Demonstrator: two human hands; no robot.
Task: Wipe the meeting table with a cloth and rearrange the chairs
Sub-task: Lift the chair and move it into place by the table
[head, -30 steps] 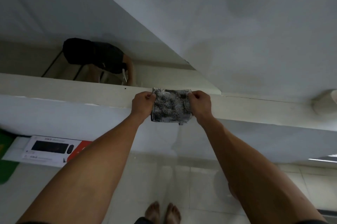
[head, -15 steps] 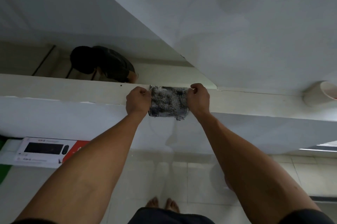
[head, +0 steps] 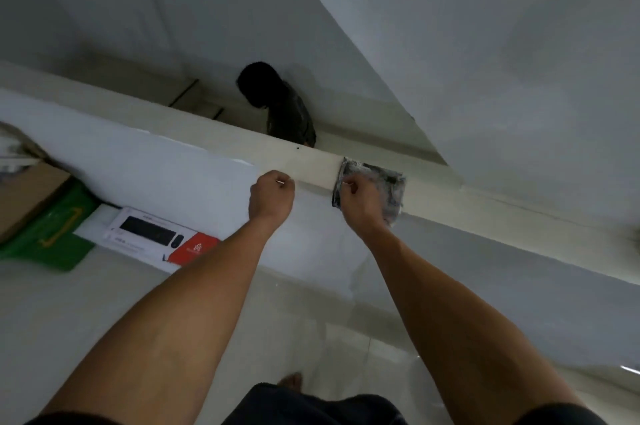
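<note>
A grey-and-white mottled cloth [head: 386, 182] lies against the cream ledge [head: 311, 165] in front of me. My right hand [head: 358, 205] grips the cloth's left part with curled fingers. My left hand [head: 272, 198] is a hand's width to the left, at the ledge's lower edge, with its fingers curled and nothing in them. No table or chair shows in the head view.
A keyboard box [head: 156, 237] lies on the floor at the left, beside a green mat [head: 52, 234] and a cardboard box [head: 24, 196]. Beyond the ledge a dark-clothed person [head: 287, 109] is seen from above. A white wall [head: 485, 44] rises at the right.
My left hand has let go of the cloth and drawn left. The cloth and my right hand have shifted right along the ledge. The view has swung right.
</note>
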